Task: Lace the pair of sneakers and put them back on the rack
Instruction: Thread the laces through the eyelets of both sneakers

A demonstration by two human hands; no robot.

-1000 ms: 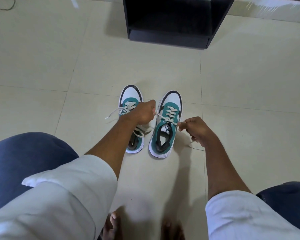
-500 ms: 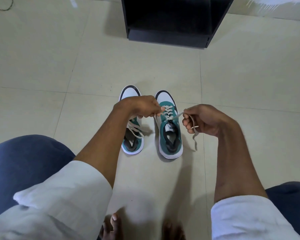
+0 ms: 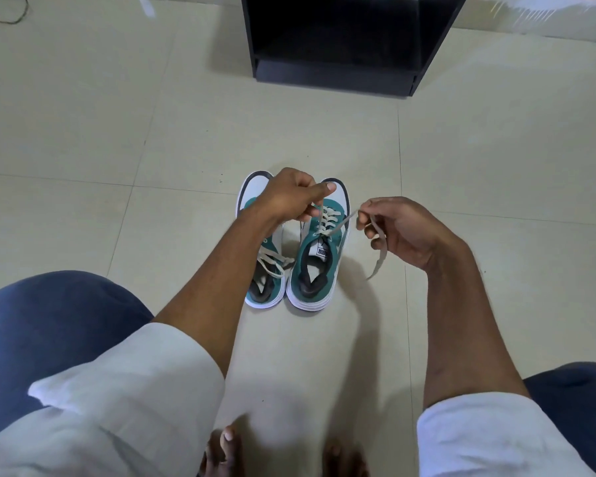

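We have our left hand point(image 3: 291, 197) pinched shut on one end of the lace point(image 3: 319, 215) and our right hand point(image 3: 403, 228) closed on the other end, whose loose tail hangs down below our fingers point(image 3: 367, 223). Both ends run up taut from the top eyelets of the right-hand sneaker point(image 3: 315, 266), which stands on the tiled floor point(image 3: 117, 132) just beside its partner, the left-hand sneaker point(image 3: 260, 266), toes pointing away from us.

As we judge it, the right-hand sneaker is threaded up its eyelets and wants only tightening and a knot. The left-hand sneaker shows lace crossing its opening, though our forearm hides too much to say whether it is tied. Neither shoe is back on the black rack point(image 3: 341, 39), which stands well apart ahead of us.

The tongue label of the right-hand sneaker reads PUMA, upside down from where we sit.
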